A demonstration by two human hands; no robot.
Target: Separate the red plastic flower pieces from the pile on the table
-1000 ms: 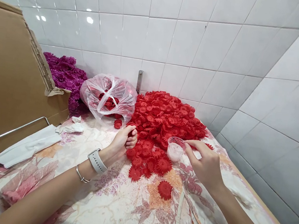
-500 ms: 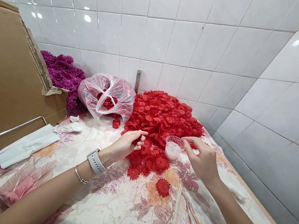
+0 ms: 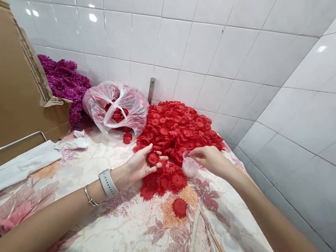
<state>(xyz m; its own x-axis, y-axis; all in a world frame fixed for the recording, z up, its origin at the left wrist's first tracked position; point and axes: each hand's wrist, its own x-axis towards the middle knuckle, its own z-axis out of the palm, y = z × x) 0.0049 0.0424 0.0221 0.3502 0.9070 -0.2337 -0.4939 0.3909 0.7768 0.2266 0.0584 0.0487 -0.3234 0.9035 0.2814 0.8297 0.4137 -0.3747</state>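
Palm up, my left hand (image 3: 142, 163) holds a small red artificial flower (image 3: 152, 157) between the thumb and fingers; some of its fingers stretch out past the flower. My right hand (image 3: 209, 159) is over a clear plastic cup (image 3: 190, 167) with whitish contents, fingers bent together and their tips at or inside the rim. Whether those fingertips hold anything is hidden. Behind both hands rises a large heap of red artificial flowers (image 3: 180, 127). Nearer to me, one single red flower (image 3: 179, 207) lies apart on the floral tablecloth (image 3: 130, 236).
A clear plastic bag (image 3: 115, 109) of red flowers stands left of the heap, with purple flowers (image 3: 64, 84) behind. A cardboard box (image 3: 16, 91) and white paper (image 3: 19, 165) occupy the left side. Thin strips (image 3: 217, 246) lie front right. Tiled walls (image 3: 172, 40) enclose the table.
My left hand has turned its palm up, bringing the red flower into view. My right fingers have moved from the cup's right rim to over its opening. The view has shifted slightly.
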